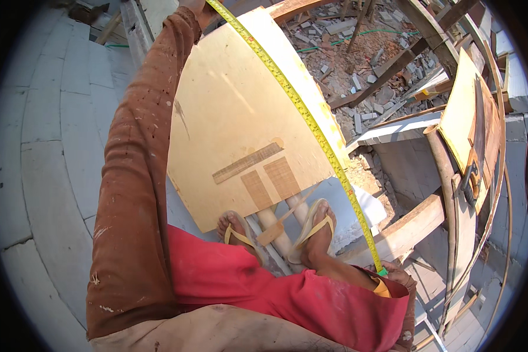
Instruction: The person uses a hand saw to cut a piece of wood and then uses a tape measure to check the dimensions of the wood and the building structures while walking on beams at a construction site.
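A yellow tape measure stretches in a curve from the top edge down to the lower right, over a pale plywood sheet. My left hand, partly cut off by the top edge, is closed at the tape's far end. At the near end, my right hand is wrapped round the tape measure by my right knee. Red cloth on my leg hides part of that hand, and a green bit and some orange show beside it. Three small brown wood pieces lie on the sheet, near my sandalled feet.
A handsaw rests against an upright board at the right. Wooden beams and poles frame a drop with brick rubble below. A grey block wall runs along the left. A short wooden piece lies between my feet.
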